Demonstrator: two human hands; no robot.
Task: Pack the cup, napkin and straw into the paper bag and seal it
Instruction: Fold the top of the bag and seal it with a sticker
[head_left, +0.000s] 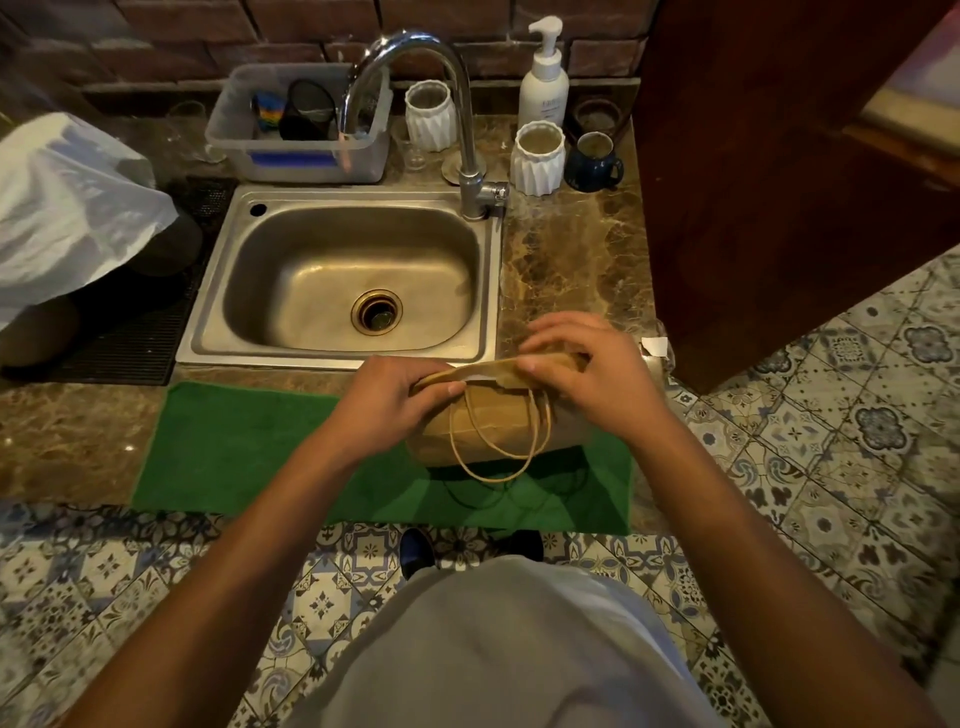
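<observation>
A brown paper bag (498, 428) stands on a green mat (249, 447) at the counter's front edge. Its top is folded over flat, and its twine handles hang down the near side. My left hand (395, 395) pinches the left end of the folded top. My right hand (582, 374) presses down on the right end of the fold. A pale strip shows along the fold between my hands. The cup, napkin and straw are not visible; the bag hides whatever is inside.
A steel sink (343, 280) with a tall tap (415, 93) lies behind the bag. A plastic tub (301, 124), white ribbed cups (537, 156), a blue mug (592, 158) and a pump bottle (544, 78) line the back. A white plastic bag (67, 202) sits left, a wooden panel (779, 156) right.
</observation>
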